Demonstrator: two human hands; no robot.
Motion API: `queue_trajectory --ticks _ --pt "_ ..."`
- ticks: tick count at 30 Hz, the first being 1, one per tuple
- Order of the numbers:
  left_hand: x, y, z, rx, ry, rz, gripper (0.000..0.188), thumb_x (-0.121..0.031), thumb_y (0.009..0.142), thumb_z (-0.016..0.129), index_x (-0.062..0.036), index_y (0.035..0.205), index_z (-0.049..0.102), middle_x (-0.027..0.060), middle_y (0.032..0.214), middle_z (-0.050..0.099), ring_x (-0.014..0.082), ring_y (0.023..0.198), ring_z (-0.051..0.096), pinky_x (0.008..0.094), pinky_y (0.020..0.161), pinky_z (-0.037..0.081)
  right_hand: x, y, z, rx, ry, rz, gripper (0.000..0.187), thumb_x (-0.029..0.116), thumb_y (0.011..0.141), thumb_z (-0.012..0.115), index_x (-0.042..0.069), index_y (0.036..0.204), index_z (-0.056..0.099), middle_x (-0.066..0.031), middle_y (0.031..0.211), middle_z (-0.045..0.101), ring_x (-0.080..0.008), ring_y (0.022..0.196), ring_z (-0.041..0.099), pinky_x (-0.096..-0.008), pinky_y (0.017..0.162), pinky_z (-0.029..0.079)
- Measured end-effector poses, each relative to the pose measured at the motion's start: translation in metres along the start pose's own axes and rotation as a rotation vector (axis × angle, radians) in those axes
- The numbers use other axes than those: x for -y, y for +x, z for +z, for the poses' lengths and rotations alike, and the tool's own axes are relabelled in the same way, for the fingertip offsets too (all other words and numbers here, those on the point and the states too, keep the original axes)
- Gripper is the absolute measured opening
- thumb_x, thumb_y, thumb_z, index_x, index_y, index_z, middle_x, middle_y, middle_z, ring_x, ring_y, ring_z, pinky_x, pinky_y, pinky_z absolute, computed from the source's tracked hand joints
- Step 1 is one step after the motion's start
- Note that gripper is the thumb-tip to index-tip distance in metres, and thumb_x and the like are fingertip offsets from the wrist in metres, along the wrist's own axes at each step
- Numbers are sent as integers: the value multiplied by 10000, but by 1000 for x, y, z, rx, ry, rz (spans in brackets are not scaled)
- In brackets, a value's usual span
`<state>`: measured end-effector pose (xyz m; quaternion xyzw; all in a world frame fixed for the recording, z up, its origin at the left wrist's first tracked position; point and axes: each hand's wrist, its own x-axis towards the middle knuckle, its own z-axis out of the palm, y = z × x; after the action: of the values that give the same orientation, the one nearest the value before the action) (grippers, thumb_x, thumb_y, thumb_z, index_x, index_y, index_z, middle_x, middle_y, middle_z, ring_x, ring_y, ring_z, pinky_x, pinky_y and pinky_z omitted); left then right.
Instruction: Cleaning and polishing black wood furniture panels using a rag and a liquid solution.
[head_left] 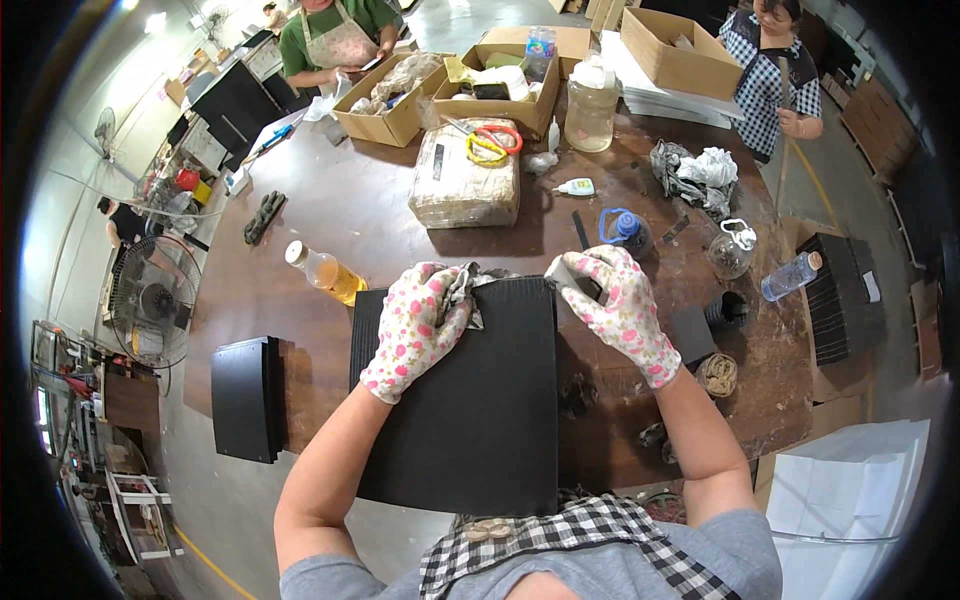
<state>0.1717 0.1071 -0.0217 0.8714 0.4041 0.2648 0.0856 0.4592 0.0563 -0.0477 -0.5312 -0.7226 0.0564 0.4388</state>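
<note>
A black panel [460,400] with a ribbed left edge lies in front of me, its near end reaching toward my checked apron. My left hand [418,325], in a white glove with pink flowers, is closed on a crumpled grey rag [475,295] at the panel's far edge. At the far right corner of the panel is my right hand [615,305], gloved alike. Its fingers are curled; whatever they grip is hidden. A bottle of yellow liquid [335,278] with a white cap stands beyond the panel's left corner.
On the brown table [320,370] are stacked black panels [245,400], a wrapped block [465,185] with scissors [490,145] on it, cardboard boxes [395,115], a blue-topped bottle [628,230] and crumpled paper [708,168]. Two people stand across the table. A fan [155,300] stands at left.
</note>
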Motion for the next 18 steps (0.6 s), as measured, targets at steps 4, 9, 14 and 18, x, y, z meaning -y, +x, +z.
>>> queue_trajectory --ticks 4,9,14,18 --pt "-1 1 -1 1 -22 -3 347 -97 841 713 -19 1174 652 167 1118 642 389 1049 615 462 904 494 3 -3 1 41 -2 -44 344 150 781 818 24 1091 739 -137 1040 684 -317 976 647 -434 876 532" --pt "-3 1 -2 16 -25 -16 332 -108 856 708 -23 1174 661 158 1118 637 381 1056 610 459 910 492 23 -39 -17 114 16 -89 372 163 763 835 42 1099 734 -125 1031 681 -314 941 641 -431 835 533" --pt "0 0 -1 4 -16 20 323 -169 898 700 -61 1202 674 140 1100 635 355 1058 608 458 915 498 63 -81 -38 177 49 -61 422 142 733 855 68 1132 741 -99 1065 694 -300 954 647 -432 832 530" --pt "8 0 5 -28 -48 71 328 -172 909 705 -45 1208 666 159 1111 633 367 1052 611 461 920 491 100 -118 -51 188 36 30 455 137 707 844 54 1142 738 -107 1095 704 -312 972 646 -444 854 515"
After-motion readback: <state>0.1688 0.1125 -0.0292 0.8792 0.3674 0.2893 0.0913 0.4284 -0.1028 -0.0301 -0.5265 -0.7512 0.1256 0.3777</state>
